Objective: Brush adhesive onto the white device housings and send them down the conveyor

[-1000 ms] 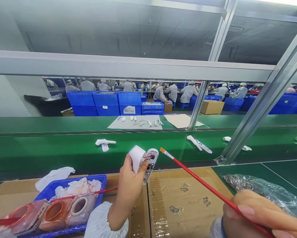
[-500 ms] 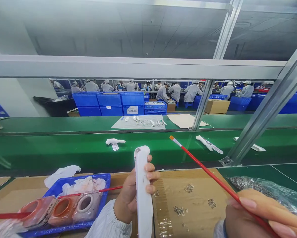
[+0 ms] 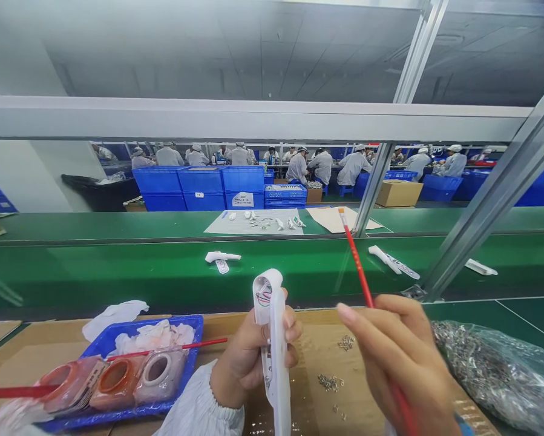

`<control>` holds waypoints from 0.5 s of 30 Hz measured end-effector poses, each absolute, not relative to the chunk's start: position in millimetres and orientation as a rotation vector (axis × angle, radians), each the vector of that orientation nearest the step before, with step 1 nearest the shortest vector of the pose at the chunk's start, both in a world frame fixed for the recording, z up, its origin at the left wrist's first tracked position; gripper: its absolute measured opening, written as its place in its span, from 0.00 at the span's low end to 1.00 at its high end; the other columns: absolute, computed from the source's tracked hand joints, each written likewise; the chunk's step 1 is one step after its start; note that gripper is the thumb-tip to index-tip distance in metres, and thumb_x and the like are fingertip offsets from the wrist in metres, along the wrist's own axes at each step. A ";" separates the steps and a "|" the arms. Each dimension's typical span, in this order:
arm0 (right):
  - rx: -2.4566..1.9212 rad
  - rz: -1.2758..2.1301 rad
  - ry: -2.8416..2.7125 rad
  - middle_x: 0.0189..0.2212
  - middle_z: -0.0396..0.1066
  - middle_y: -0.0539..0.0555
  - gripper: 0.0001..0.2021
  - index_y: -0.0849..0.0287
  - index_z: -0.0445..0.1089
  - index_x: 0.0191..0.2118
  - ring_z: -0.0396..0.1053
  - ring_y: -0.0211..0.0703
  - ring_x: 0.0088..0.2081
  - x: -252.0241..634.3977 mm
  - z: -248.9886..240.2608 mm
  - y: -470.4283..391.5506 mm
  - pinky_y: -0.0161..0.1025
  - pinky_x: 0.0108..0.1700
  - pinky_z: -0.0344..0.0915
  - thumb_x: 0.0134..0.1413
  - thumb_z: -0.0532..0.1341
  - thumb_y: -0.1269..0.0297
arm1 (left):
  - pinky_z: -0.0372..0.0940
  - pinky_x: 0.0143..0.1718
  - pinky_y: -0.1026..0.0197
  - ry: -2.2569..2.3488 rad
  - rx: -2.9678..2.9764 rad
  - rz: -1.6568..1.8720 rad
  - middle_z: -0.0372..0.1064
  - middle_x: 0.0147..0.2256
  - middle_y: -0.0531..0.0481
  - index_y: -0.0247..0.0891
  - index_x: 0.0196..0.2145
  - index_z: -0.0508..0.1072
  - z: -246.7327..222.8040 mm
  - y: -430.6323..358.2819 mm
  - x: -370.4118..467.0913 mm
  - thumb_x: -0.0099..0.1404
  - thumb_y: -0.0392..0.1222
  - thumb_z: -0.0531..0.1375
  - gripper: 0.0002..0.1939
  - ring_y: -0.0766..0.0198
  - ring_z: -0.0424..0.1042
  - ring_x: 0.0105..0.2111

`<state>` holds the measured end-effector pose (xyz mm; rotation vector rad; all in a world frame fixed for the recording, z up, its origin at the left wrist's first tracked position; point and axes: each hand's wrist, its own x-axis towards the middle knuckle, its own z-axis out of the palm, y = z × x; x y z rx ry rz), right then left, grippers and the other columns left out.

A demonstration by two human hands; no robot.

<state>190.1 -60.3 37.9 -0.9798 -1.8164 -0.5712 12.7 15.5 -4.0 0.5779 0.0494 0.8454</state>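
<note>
My left hand [image 3: 249,351] is wrapped round a long white plastic housing [image 3: 279,357], held upright. Its open side now shows thin coloured wires [image 3: 264,294] near the rounded top and small parts lower down. In my right hand [image 3: 403,357] is a red-handled paintbrush [image 3: 359,266], its flat bristle tip pointing up and away from the housing. Below the hands, several small metal pieces [image 3: 330,383] lie in little heaps on the cardboard [image 3: 314,339]. The lower end of the housing runs out of the picture.
On the left, a blue tray [image 3: 198,339] holds wrapped jars [image 3: 117,376], tissue and another red brush [image 3: 208,343]. A clear bag of metal pieces [image 3: 494,369] lies at right. White housings [image 3: 224,257] rest on the green conveyor belt [image 3: 117,272]. A metal post [image 3: 485,200] rises at right.
The white housing has turned so its open, wired side shows. My right hand has moved left and the brush has swung upright. Housings on the belt have shifted right.
</note>
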 end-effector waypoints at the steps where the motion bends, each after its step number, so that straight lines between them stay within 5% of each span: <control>1: -0.984 -0.567 -1.861 0.34 0.71 0.53 0.22 0.51 0.61 0.58 0.61 0.43 0.37 185.7 39.5 -57.2 0.41 0.40 0.60 0.60 0.52 0.75 | 0.63 0.20 0.72 0.064 0.613 0.843 0.62 0.26 0.53 0.37 0.37 0.68 -4.5 14.8 14.0 0.54 0.35 0.66 0.13 0.71 0.63 0.25; 8: -0.984 -0.517 -2.028 0.27 0.64 0.53 0.23 0.48 0.64 0.56 0.57 0.43 0.35 172.6 36.8 -50.8 0.40 0.37 0.60 0.60 0.51 0.78 | 0.62 0.22 0.69 0.181 0.756 0.847 0.62 0.23 0.55 0.37 0.35 0.66 -7.9 12.0 17.1 0.51 0.41 0.68 0.16 0.72 0.63 0.19; 15: -0.812 -0.382 -1.642 0.37 0.68 0.57 0.17 0.57 0.68 0.48 0.67 0.46 0.39 192.8 41.2 -69.0 0.41 0.35 0.67 0.54 0.57 0.79 | 0.65 0.35 0.63 0.753 0.956 1.283 0.70 0.35 0.48 0.36 0.40 0.68 -3.4 23.1 12.7 0.48 0.48 0.70 0.24 0.64 0.69 0.33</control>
